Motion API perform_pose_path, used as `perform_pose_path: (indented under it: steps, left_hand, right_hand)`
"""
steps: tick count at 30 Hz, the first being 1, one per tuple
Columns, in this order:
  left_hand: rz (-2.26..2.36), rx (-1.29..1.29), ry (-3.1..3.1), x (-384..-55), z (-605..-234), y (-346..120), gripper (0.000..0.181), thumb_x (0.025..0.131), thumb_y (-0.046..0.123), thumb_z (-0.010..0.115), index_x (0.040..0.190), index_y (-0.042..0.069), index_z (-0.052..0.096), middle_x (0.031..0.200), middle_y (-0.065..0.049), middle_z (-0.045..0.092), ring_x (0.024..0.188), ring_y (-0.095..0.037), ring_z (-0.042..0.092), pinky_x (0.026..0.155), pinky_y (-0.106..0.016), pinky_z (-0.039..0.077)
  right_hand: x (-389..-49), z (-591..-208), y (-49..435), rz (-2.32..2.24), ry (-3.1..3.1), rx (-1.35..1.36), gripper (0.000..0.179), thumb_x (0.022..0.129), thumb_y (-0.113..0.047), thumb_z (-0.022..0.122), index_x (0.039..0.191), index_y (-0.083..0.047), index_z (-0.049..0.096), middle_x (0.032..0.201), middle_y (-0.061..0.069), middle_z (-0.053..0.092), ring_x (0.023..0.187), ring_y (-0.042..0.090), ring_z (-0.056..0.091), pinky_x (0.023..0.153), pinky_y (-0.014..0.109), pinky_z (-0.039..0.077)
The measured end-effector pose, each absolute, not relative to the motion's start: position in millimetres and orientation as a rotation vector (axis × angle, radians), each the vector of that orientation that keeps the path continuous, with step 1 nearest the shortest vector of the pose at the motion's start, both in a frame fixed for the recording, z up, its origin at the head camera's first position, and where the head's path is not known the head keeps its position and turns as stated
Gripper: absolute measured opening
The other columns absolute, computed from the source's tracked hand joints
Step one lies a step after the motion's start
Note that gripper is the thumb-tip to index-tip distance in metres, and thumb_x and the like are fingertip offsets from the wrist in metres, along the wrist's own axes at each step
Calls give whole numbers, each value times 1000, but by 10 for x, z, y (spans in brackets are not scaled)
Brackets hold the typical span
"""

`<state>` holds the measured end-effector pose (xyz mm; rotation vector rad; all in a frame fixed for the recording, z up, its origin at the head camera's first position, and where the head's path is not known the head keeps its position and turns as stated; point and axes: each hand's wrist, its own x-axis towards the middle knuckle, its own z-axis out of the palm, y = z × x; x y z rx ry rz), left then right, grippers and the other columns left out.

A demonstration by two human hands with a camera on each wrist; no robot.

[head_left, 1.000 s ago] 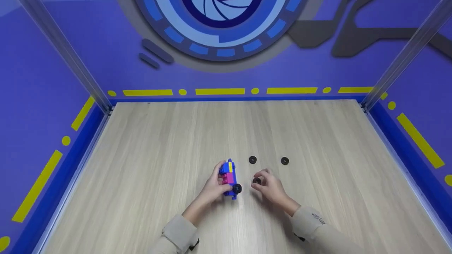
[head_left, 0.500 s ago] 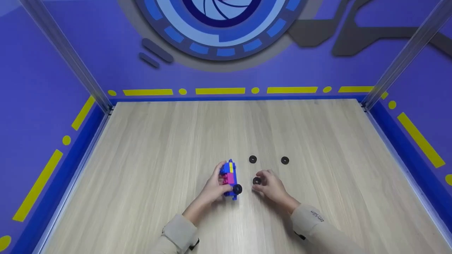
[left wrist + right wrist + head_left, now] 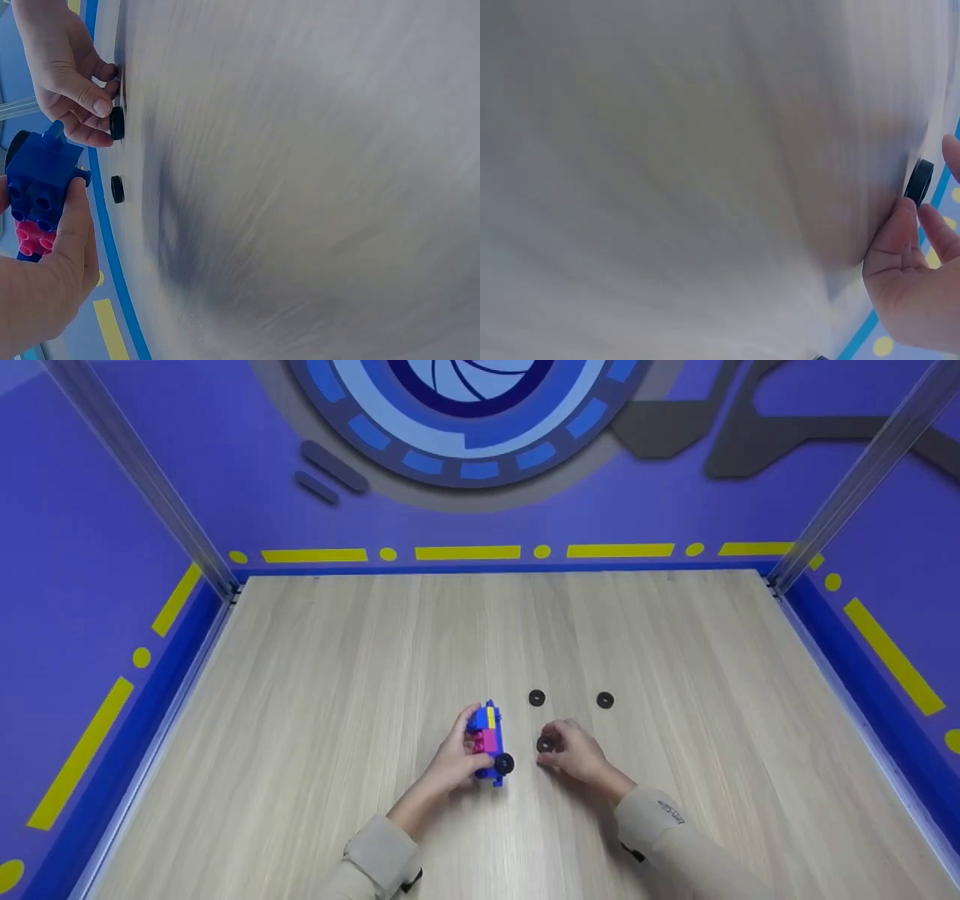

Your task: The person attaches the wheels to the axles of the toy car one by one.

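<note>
I see the left hand [image 3: 456, 751] gripping a block toy [image 3: 490, 739], studded, blue and pink, with a round black wheel [image 3: 504, 764] mounted on it; the right hand [image 3: 581, 754] curls its fingers round a ring-shaped black disc [image 3: 540, 744]. Two matching discs [image 3: 531, 698] lie farther off on the wood-grained table [image 3: 330, 690], everything nearly as a second ago

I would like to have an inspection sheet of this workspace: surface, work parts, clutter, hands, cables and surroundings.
Surface: pale wood-grain table.
Work parts: blue-and-pink brick vehicle with one mounted wheel showing; near wheel and two farther wheels, all loose and black.
Clutter: nothing seen.
Hands: left hand grips the vehicle; right hand curls its fingers round the near wheel.
Cables: nothing seen.
Surroundings: purple-blue panels, yellow markings.
</note>
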<state>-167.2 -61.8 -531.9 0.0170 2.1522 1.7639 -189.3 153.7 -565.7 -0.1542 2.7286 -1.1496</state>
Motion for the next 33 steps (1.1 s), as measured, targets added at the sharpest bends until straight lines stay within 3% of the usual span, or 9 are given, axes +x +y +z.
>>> perform_pose_path:
  steps: [9, 22, 33]
  left_hand:
    - [1755, 29, 2154, -1655, -5311, -619, 90, 67, -2, 60, 140, 27, 15, 128, -25, 35, 103, -33, 46, 75, -41, 49]
    - [1729, 33, 2178, -1534, -4976, -624, 85, 69, -3, 57, 140, 17, 16, 124, -28, 37, 104, -37, 45, 79, -44, 48]
    - [1730, 43, 2182, -1651, -5309, -645, 90, 68, 0, 61, 140, 27, 15, 126, -24, 36, 102, -33, 46, 76, -41, 49]
  right_hand:
    - [-1940, -5663, 1539, -1029, 2751, -187, 31, 69, -10, 70, 98, -8, 60, 89, 4, 53, 83, 17, 52, 79, 36, 44]
    - [-1959, -5672, 1538, -992, 2788, -212, 28, 67, -8, 70, 93, -10, 61, 84, 2, 52, 77, 14, 49, 72, 34, 42]
    - [-1969, -5693, 1536, -1000, 2784, -194, 25, 67, -7, 69, 91, -10, 62, 84, 2, 52, 77, 15, 50, 74, 35, 43]
